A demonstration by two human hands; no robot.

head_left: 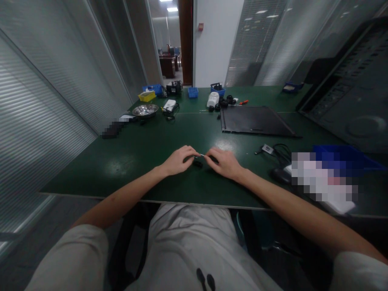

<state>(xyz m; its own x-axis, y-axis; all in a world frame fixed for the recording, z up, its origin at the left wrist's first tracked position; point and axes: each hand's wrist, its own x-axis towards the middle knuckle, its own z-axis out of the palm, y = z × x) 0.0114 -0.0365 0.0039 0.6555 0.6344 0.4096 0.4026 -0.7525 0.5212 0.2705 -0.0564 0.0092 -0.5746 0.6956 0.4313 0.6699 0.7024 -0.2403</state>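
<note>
Above the near middle of the green table (145, 145), my two hands nearly meet. My left hand (181, 160) is closed, with thumb and fingertips pinched at one end of a small, thin, light-coloured piece (202, 155). From the other side the bent fingers of my right hand (223, 161) close on that piece's right end. What the piece is cannot be made out. Just below it, between the hands, a small black part (198, 164) lies on or just over the table.
A flat black panel (256, 120) lies right of centre, with a large dark case (357, 89) beyond. A metal bowl (145, 110), a yellow bin (147, 96), and blue bins (193, 92) stand farther back. A black mouse (281, 176) and a blue tray (342, 158) are at right.
</note>
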